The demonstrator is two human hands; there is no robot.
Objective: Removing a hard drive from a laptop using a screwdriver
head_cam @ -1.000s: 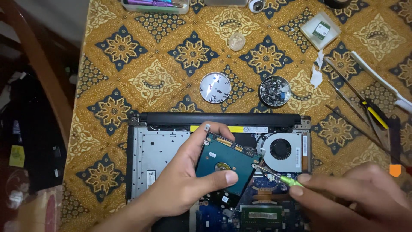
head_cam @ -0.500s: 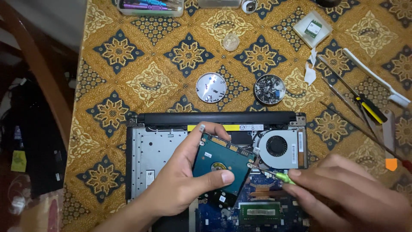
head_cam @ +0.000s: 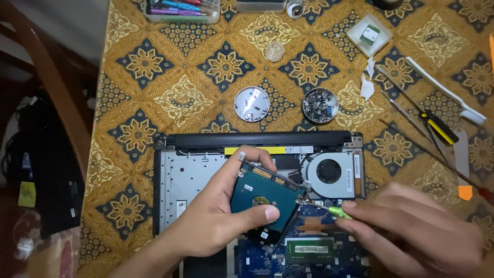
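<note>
Left hand (head_cam: 216, 226) is pinching the hard drive (head_cam: 265, 193) tilted above the open laptop (head_cam: 195, 175), fingers closed on its edges to steady it, while the right hand (head_cam: 411, 231) is gripping a small screwdriver (head_cam: 329, 210) at its side bracket.

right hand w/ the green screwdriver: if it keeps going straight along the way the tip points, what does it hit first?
The right hand aims the green screwdriver up-left. First in that line is the corner of the teal hard drive, held by the left hand; the tip looks already at that corner, though depth is unclear.
</note>
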